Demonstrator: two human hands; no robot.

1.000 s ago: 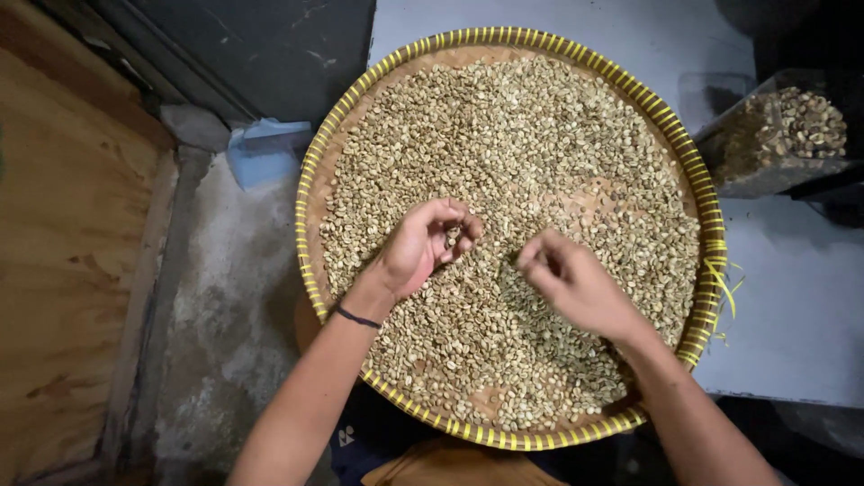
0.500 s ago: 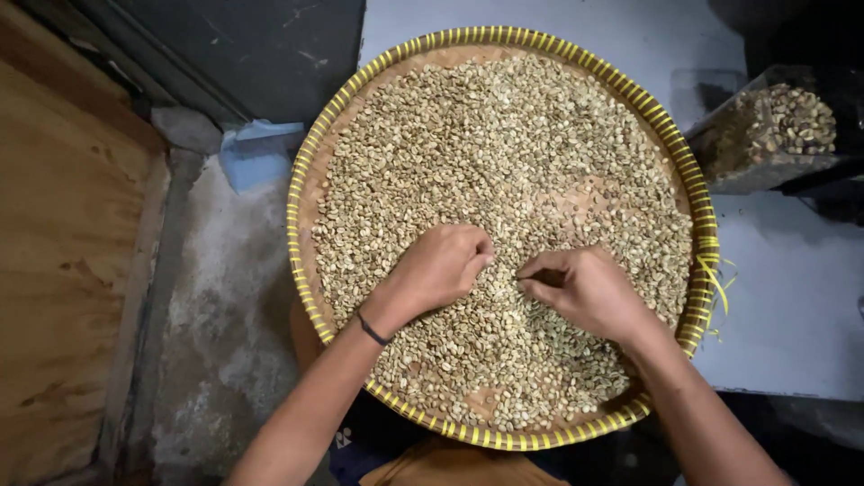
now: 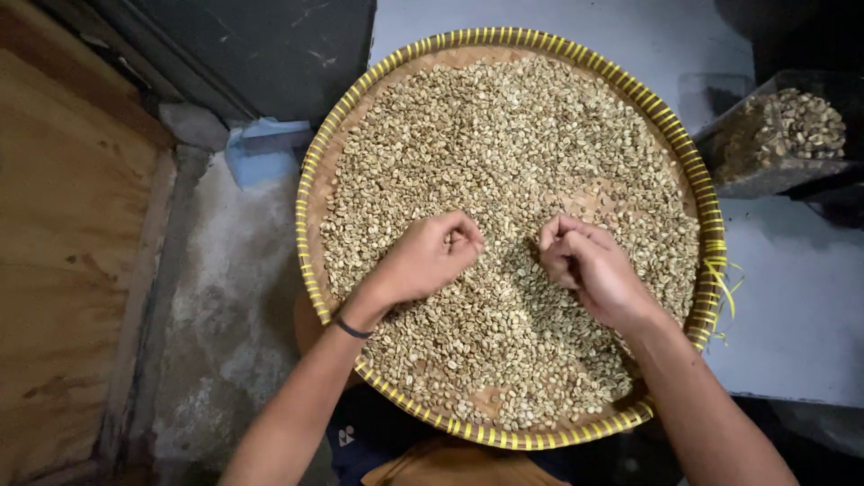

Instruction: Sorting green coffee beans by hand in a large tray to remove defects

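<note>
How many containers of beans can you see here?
2. A round woven tray with a yellow rim, spread with pale beans, lies under both hands. A clear container of similar beans stands at the far right. Others may sit outside the picture.

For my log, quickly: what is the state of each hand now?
Left hand: fingers curled shut over the pale green beans; contents cannot be told.
Right hand: fingers curled shut; contents cannot be told.
</note>
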